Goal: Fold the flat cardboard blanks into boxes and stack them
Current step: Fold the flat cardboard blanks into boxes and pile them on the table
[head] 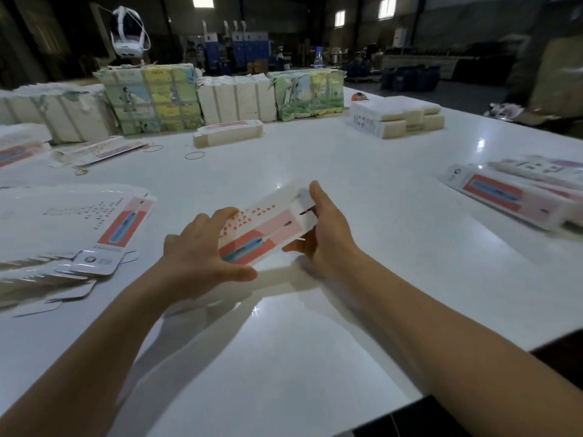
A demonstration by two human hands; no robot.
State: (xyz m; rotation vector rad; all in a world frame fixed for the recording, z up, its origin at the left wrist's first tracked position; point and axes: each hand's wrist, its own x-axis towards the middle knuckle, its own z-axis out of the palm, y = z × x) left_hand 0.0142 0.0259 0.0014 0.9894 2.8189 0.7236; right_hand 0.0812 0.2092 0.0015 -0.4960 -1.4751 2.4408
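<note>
Both hands hold one half-formed box just above the white table, and the hold looks chosen to keep the tube squared while an end is closed. Nearest the camera, the left hand cups the near end, thumb under the lower edge and fingers spread over the printed top face, curled round it to steady it. Across from it, the right hand wraps the far end, fingers up over the white end flap and thumb below, apparently pressing that flap in; whether it is tucked home I cannot tell. Forearms reach forward from the bottom corners and converge, wrists bent slightly inward.

To the left lies a fanned pile of flat blanks, within easy reach for the next pick. At the right edge, finished boxes lie stacked, a likely spot for this one. Farther off sit loose rubber bands, a short bundle of blanks, and a row of wrapped bundles along the far side.
</note>
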